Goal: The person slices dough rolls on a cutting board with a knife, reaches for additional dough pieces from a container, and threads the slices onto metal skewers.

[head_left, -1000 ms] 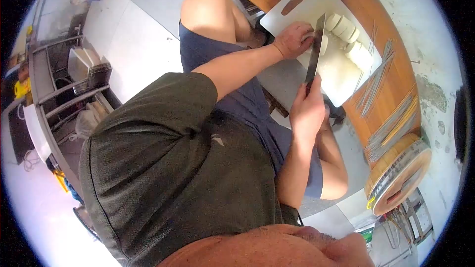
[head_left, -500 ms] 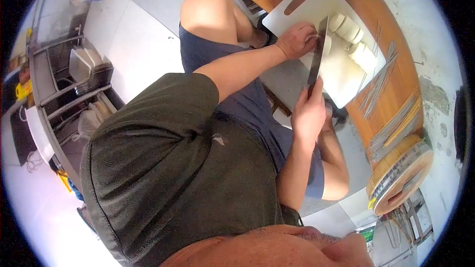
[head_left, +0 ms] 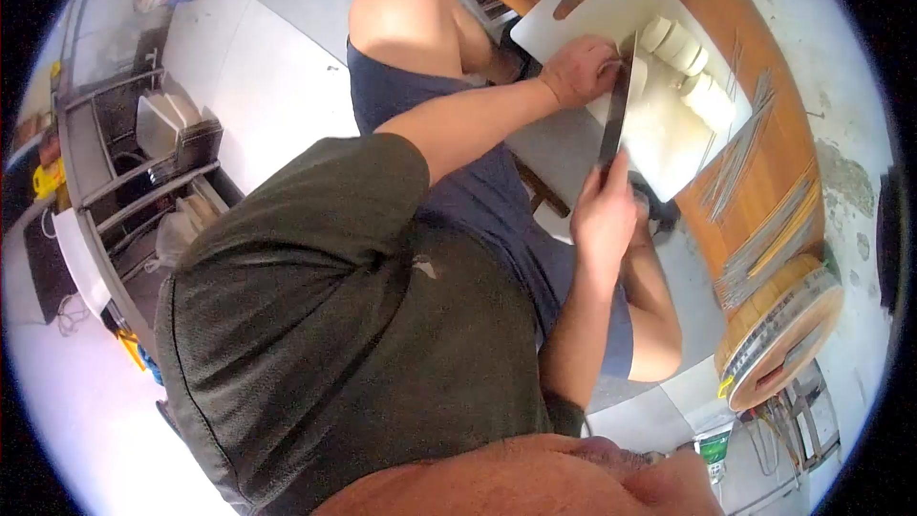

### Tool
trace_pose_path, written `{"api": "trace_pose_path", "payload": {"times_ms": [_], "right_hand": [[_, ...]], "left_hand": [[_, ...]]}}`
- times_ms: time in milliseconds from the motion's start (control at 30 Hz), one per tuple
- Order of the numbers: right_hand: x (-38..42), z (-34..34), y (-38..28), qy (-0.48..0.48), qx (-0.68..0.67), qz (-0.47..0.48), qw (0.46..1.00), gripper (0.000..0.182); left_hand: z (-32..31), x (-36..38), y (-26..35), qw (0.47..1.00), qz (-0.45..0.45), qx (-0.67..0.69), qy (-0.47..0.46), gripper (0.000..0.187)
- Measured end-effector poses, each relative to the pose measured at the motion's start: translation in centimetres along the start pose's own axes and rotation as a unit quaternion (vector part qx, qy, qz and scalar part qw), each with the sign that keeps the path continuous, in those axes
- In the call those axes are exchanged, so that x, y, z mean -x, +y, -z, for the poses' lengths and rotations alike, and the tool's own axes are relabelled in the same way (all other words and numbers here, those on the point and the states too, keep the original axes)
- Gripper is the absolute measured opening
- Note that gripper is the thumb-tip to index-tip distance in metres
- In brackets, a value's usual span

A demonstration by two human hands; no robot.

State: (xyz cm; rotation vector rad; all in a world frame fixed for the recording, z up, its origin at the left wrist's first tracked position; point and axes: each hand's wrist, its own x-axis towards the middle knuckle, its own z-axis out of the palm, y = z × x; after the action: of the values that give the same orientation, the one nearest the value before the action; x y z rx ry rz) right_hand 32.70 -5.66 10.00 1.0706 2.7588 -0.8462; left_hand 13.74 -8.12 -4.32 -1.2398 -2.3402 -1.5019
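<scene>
And there was the knife (head_left: 619, 110), its long dark blade standing edge-on over the near side of the white cutting board (head_left: 673, 158)! The right hand (head_left: 607, 215) had it, fingers wrapped firmly round the handle, just outside the board's near edge. Up at the blade's other end, over that same edge of the board, came the left hand (head_left: 581, 72), fingers curled in tight beside the steel. Was it pinching something there? The blade and the knuckles hid the fingertips, so that grip could not be told.

A pale piece (head_left: 637, 82) showed right beside the blade on the board, partly covered by it. Farther in on the board lay a short row of thick white chunks (head_left: 674, 46), lined up side by side, and next to them a second white cluster (head_left: 709, 101), nearer the board's far edge.

Out past that far edge, thin grey sticks (head_left: 740, 148) lay loosely bunched on the wooden table (head_left: 798, 139). Another bundle, grey and yellowish sticks (head_left: 772, 229), sat farther from the board, and beyond those, well apart from the board, stood a round wooden tub (head_left: 785, 334), tilted in view.
</scene>
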Motion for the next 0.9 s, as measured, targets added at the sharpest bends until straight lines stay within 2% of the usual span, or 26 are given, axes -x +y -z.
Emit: {"api": "trace_pose_path", "payload": {"times_ms": [100,133,233,367,433,533,633,667,800,900], "right_hand": [[-4.1,0.3,-1.4,-0.037,0.006,-0.014,0.999,0.043],[-4.6,-0.5,-1.0,-0.021,0.01,0.0,1.0,0.044],[-1.5,-0.6,-0.6,0.007,0.0,-0.018,1.0,0.046],[-0.6,-1.4,0.4,-0.018,0.003,-0.037,0.999,0.048],[-3.3,-2.2,0.4,-0.008,-0.024,-0.013,1.0,0.044],[-6.3,-2.9,0.4,0.018,-0.046,0.022,0.999,0.041],[-3.4,-2.8,0.4,0.035,-0.036,0.004,0.999,0.041],[-2.2,-2.5,0.4,0.007,-0.017,-0.032,0.999,0.043],[1.1,-0.9,1.3,0.002,0.002,-0.003,1.0,0.047],[2.5,1.1,0.9,0.048,-0.039,0.028,0.998,0.045]], "left_hand": [[0.2,-0.4,0.1,1.0,-0.003,0.004,-0.022,0.019],[0.2,-0.3,0.0,0.999,0.002,0.008,-0.033,0.018],[-0.9,-0.3,-0.9,1.0,-0.005,0.021,0.004,0.019],[-0.2,0.2,-0.2,1.0,-0.023,0.005,-0.001,0.02],[0.0,-0.3,0.1,1.0,-0.012,-0.007,-0.024,0.02],[-0.6,-0.2,-0.4,0.999,-0.027,0.023,0.011,0.021],[-0.6,0.0,-0.9,0.999,-0.032,0.021,-0.007,0.024],[-0.7,-0.2,-1.0,1.0,-0.023,0.017,-0.006,0.024],[-0.6,-0.1,-0.5,1.0,-0.003,0.024,-0.003,0.025],[-0.2,-0.5,-0.2,0.999,0.007,0.036,-0.012,0.025]]}}
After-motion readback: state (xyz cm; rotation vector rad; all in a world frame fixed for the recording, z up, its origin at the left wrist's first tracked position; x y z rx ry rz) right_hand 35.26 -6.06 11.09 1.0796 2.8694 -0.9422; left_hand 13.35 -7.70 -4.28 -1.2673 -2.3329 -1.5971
